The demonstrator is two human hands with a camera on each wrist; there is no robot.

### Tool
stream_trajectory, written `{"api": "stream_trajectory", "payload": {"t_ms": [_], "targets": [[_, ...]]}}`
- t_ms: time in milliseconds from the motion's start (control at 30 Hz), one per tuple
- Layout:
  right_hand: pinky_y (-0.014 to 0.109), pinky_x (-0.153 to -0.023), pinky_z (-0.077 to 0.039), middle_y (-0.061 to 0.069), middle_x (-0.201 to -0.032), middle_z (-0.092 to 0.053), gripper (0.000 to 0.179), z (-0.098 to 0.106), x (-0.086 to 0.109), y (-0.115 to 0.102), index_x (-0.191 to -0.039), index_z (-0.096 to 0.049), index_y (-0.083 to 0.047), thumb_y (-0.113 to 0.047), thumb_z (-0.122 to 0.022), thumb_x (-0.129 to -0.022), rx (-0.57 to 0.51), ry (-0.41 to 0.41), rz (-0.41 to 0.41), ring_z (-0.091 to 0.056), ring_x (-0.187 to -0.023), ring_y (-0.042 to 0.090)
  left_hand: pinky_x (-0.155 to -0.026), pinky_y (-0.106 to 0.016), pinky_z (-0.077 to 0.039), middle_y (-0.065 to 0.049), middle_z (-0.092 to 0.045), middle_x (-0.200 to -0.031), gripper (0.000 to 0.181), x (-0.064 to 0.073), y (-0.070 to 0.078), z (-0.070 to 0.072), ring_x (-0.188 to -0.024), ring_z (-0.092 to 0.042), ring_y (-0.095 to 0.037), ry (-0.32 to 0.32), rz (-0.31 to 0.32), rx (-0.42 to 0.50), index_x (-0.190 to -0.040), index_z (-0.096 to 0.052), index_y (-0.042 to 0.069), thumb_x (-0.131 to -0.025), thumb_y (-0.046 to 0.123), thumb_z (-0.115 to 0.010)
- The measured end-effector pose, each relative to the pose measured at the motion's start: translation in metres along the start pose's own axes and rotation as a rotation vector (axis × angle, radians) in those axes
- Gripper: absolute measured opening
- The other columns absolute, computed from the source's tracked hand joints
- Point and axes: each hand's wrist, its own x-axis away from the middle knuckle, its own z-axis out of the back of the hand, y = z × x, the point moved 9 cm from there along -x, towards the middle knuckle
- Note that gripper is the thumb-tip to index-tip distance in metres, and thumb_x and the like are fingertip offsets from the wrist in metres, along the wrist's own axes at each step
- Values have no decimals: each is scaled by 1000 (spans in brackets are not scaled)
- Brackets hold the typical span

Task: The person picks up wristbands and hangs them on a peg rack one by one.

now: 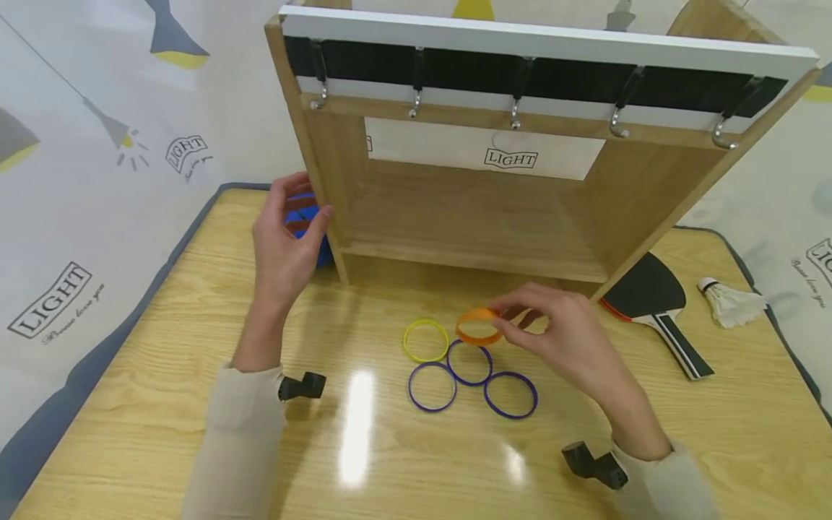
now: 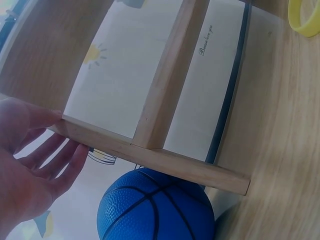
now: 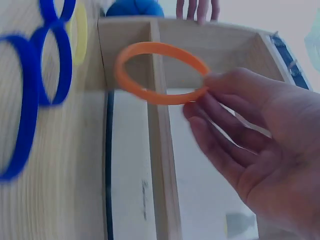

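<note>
My right hand pinches an orange ring by its edge, thumb against fingers, above the table. In the right wrist view the orange ring tilts in front of a wooden hook rack. My left hand grips the left side panel of that rack, its thumb on the front edge and the other fingers behind. The left wrist view shows the left hand at the panel's edge. Below the orange ring, a yellow ring and three blue rings lie flat on the table.
Several metal hooks line the rack's top front. A blue ball sits beside the left panel, partly hidden in the head view. At right lie a black table tennis paddle and a white shuttlecock. Printed cloth hangs behind the table.
</note>
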Motion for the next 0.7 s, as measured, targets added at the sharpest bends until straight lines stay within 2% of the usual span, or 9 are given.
{"api": "stream_trajectory", "payload": {"t_ms": [167,300,400,500,700], "targets": [[28,-70,-55,-8,-97,-71,20,-8,-20,-14,-102,-74,-16,-8,-78,-84,-281,53,-31,-67,-81,12,-76,-29,-52,-11,-63,-119,39,0,-2,0,-102,-62,-25,9,5,3,-129,-55,3,-91,3,-66],[32,-72,-57,6,-100,-71,21,-16,-43,-25,-105,-74,-10,-9,-78,-84,-602,56,-133,-68,-85,28,-76,-30,-52,-13,-63,-118,39,0,0,-1,-102,-63,-26,11,0,14,-128,-55,0,-91,1,-66],[35,-77,-56,15,-105,-68,25,-20,-63,-39,-109,-72,-6,-10,-78,-84,-819,77,-191,-66,-90,32,-76,-31,-53,-15,-63,-118,38,0,2,-1,-101,-63,-27,12,-7,18,-127,-54,-3,-90,-1,-65],[39,-83,-55,20,-109,-66,28,-22,-86,-57,-113,-70,-4,-8,-76,-86,-983,117,-190,-64,-94,32,-77,-30,-53,-16,-62,-118,39,0,3,-1,-101,-63,-27,10,-14,19,-127,-54,-4,-90,-1,-66],[43,-86,-54,20,-114,-64,24,-22,-128,-86,-115,-67,0,-3,-68,-92,-1243,249,-157,-62,-104,33,-76,-31,-53,-18,-62,-117,39,0,3,-1,-100,-63,-28,16,-50,11,-126,-53,-7,-89,-2,-66]]}}
